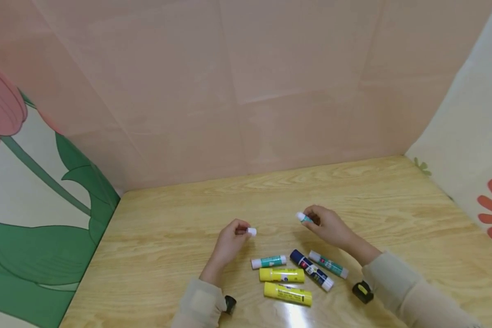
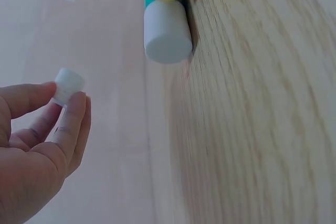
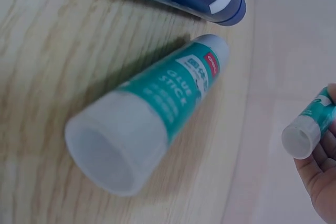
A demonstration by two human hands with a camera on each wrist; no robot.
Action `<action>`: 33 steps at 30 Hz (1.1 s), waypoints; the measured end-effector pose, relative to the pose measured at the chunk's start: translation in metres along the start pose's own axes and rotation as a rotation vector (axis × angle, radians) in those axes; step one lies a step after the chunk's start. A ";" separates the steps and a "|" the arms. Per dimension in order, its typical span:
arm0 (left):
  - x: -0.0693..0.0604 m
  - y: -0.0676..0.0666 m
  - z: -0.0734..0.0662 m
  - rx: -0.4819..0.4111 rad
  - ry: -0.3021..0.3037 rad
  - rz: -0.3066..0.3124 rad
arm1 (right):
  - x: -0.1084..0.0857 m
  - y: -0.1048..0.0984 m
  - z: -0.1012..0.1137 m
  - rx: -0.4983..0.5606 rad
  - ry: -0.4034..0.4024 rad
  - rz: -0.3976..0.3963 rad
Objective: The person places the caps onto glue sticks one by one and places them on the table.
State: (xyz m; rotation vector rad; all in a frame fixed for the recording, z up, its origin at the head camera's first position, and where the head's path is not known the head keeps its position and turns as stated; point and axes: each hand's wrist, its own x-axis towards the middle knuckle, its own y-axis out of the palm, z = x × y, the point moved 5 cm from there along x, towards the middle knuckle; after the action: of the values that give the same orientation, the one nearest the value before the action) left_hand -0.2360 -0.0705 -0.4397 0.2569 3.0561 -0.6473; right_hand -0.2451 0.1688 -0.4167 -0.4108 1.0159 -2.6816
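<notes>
My left hand (image 1: 228, 241) pinches a small white cap (image 2: 68, 85) between thumb and fingertips, above the table. To the right, my right hand (image 1: 331, 229) grips a teal and white glue stick (image 3: 310, 121), its white end tilted toward the left hand. The cap and the held stick are apart. Below the hands lie another teal glue stick (image 1: 269, 261), a yellow glue stick (image 1: 282, 275), a second yellow glue stick (image 1: 288, 294), a dark blue glue stick (image 1: 311, 269) and a teal glue stick (image 3: 163, 93) at the right.
The wood-grain table (image 1: 160, 255) runs back to a pink cloth backdrop (image 1: 246, 91). Flower-patterned panels (image 1: 45, 255) border the left, with another at the right. Black wrist devices (image 1: 362, 291) show beside both sleeves.
</notes>
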 end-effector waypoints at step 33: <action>-0.001 0.006 -0.010 -0.028 0.071 0.004 | 0.000 0.017 0.014 0.026 -0.068 0.051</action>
State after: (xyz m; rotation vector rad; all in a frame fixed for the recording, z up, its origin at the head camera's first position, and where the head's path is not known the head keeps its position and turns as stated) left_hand -0.2338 -0.0616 -0.4328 0.2924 3.1284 -0.6082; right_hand -0.2385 0.1478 -0.4185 -0.4616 0.9588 -2.6143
